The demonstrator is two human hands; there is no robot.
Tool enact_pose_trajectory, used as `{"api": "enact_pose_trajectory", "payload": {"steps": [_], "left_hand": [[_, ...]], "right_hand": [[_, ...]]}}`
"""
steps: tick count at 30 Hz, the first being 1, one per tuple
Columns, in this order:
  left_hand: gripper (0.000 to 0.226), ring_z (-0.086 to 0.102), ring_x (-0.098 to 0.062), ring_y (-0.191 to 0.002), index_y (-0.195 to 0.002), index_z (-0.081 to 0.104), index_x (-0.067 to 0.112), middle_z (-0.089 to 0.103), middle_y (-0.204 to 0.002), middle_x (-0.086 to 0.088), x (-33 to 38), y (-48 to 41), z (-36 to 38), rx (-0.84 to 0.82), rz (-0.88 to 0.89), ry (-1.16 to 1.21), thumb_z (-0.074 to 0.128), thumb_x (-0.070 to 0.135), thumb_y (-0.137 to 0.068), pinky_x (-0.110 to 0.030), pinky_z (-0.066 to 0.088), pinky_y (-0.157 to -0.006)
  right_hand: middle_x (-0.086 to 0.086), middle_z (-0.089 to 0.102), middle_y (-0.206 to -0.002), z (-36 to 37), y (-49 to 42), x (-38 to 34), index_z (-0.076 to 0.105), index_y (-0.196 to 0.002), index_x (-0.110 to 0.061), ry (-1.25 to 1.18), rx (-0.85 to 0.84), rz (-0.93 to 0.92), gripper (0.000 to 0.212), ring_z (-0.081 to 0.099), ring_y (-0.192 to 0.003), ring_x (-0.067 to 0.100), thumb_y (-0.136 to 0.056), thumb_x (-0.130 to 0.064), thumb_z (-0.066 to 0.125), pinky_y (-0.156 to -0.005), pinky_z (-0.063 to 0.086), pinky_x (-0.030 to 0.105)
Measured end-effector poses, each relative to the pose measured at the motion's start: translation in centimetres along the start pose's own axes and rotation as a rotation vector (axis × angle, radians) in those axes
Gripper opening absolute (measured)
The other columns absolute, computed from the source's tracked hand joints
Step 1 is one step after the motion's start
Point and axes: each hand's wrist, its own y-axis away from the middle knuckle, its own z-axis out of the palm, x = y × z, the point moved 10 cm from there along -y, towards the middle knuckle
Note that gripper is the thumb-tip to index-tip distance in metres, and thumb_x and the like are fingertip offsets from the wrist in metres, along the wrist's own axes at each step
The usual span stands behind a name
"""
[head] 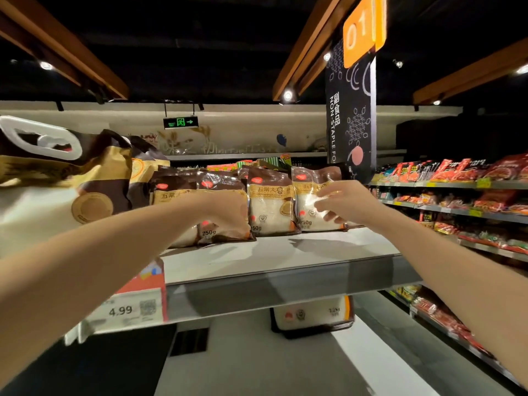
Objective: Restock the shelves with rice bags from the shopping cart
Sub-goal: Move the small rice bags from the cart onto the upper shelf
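- Head view, the only feed I have. Both bare forearms come in from the bottom corners and are stretched forward and up to the top shelf (271,261).
- Rice bags (271,207): a row of small brown-and-clear packs marked 250g. They stand upright at the back of that shelf, side by side and touching.
- Left hand (228,208): the back of the hand faces me, wrist straight, and it is set against the front of the left bag (210,232) in the row. The fingers are hidden behind the hand, so I cannot tell whether it grips or only presses.
- Right hand (351,204): the wrist is angled inward. The fingers (324,195) are bent across the face of the rightmost bag (307,207), with the thumb lower on the same face. I read this as a grip on that bag. The bag is upright with its base on the shelf.
- One bag of the row sits between the two hands.
- Large bag (57,178) with a white handle cutout: far left, nearer the camera, just beside the row.
- Price tag (128,310) reading 4.99: on the shelf's front edge, partly behind the left forearm.
- Lower bag (311,315): on the level below, under the shelf lip and only partly visible.
- Aisle sign (351,110): black with an orange "01", hanging above the right hand.
- Snack shelves (457,195): off to the right with red packs, well apart from both hands.
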Motion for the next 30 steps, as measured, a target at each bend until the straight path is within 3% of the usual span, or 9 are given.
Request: {"api": "enact_pose_trajectory", "payload": {"steps": [3,7,10,12,15,18,20,25,30], "left_hand": [[0.025,0.058,-0.019,-0.099,-0.113,0.062,0.012,0.062,-0.11,-0.002,4.1,1.2,-1.3,0.159,0.083,0.113,0.056,0.031,-0.096,-0.027,0.048,-0.083],[0.026,0.06,-0.023,-0.101,-0.102,0.066,-0.001,0.065,-0.106,-0.008,8.9,3.1,-2.6,0.284,0.158,0.335,0.057,0.022,-0.094,-0.036,0.052,-0.09],[0.017,0.054,-0.017,-0.097,-0.105,0.065,0.009,0.058,-0.101,-0.002,13.0,5.7,-2.7,0.373,0.244,0.521,0.058,0.022,-0.096,-0.025,0.046,-0.076],[0.027,0.055,-0.015,-0.105,-0.116,0.065,0.011,0.062,-0.112,0.001,15.5,7.9,-2.1,0.484,0.281,0.571,0.058,0.028,-0.097,-0.027,0.048,-0.083],[0.032,0.052,-0.018,-0.121,-0.125,0.062,0.011,0.063,-0.127,-0.003,19.1,11.8,-0.4,0.7,0.39,0.632,0.06,0.022,-0.095,-0.029,0.038,-0.102],[0.026,0.059,-0.014,-0.108,-0.117,0.064,0.009,0.065,-0.118,-0.003,20.4,14.8,4.3,0.793,0.428,0.921,0.06,0.01,-0.092,-0.02,0.044,-0.094],[0.019,0.062,-0.009,-0.093,-0.111,0.066,0.01,0.067,-0.105,0.0,21.2,15.0,10.0,0.656,0.359,1.066,0.059,0.01,-0.093,-0.017,0.049,-0.083],[0.013,0.063,-0.002,-0.059,-0.109,0.062,0.007,0.07,-0.089,-0.005,26.8,15.7,25.1,-0.021,0.228,1.37,0.056,0.012,-0.098,-0.02,0.053,-0.06],[0.009,0.06,-0.006,-0.055,-0.094,0.059,0.014,0.067,-0.083,-0.008,33.2,23.2,35.6,-0.343,0.237,1.454,0.054,0.009,-0.1,-0.016,0.047,-0.052]], "right_hand": [[0.01,0.072,-0.087,-2.9,2.5,-0.4,0.065,-0.114,-0.012,-0.154,0.127,-0.007,0.028,0.062,-0.054,0.012,-0.087,-0.011,0.068,-0.047,0.048,0.021],[0.01,0.072,-0.083,-6.1,6.3,0.1,0.062,-0.111,-0.015,-0.358,0.279,-0.006,0.023,0.055,-0.043,0.008,-0.089,-0.013,0.066,-0.044,0.047,0.023],[0.011,0.07,-0.082,-7.9,10.0,1.8,0.063,-0.105,-0.013,-0.506,0.378,0.035,0.014,0.053,-0.041,0.008,-0.092,-0.019,0.064,-0.04,0.043,0.019],[0.009,0.068,-0.078,-8.6,13.2,4.1,0.063,-0.099,-0.014,-0.57,0.433,0.085,0.012,0.051,-0.042,0.009,-0.093,-0.024,0.064,-0.038,0.039,0.018],[0.006,0.066,-0.072,-7.9,18.5,8.2,0.062,-0.102,-0.011,-0.565,0.43,0.186,0.018,0.051,-0.045,0.012,-0.093,-0.026,0.063,-0.04,0.038,0.02],[0.007,0.065,-0.072,-5.8,24.1,12.3,0.063,-0.1,-0.01,-0.461,0.366,0.293,0.012,0.05,-0.047,0.013,-0.096,-0.02,0.06,-0.043,0.038,0.023],[0.008,0.066,-0.073,-4.0,28.0,15.1,0.064,-0.098,-0.012,-0.374,0.321,0.376,0.007,0.049,-0.046,0.012,-0.096,-0.016,0.06,-0.041,0.039,0.021],[0.008,0.07,-0.076,-0.4,36.9,20.5,0.064,-0.1,-0.012,-0.299,0.327,0.508,0.007,0.055,-0.047,0.011,-0.094,-0.01,0.06,-0.041,0.042,0.02],[0.014,0.064,-0.075,3.9,50.0,25.6,0.06,-0.098,-0.01,-0.362,0.441,0.707,0.009,0.051,-0.039,0.005,-0.095,-0.002,0.057,-0.037,0.039,0.017]]}}
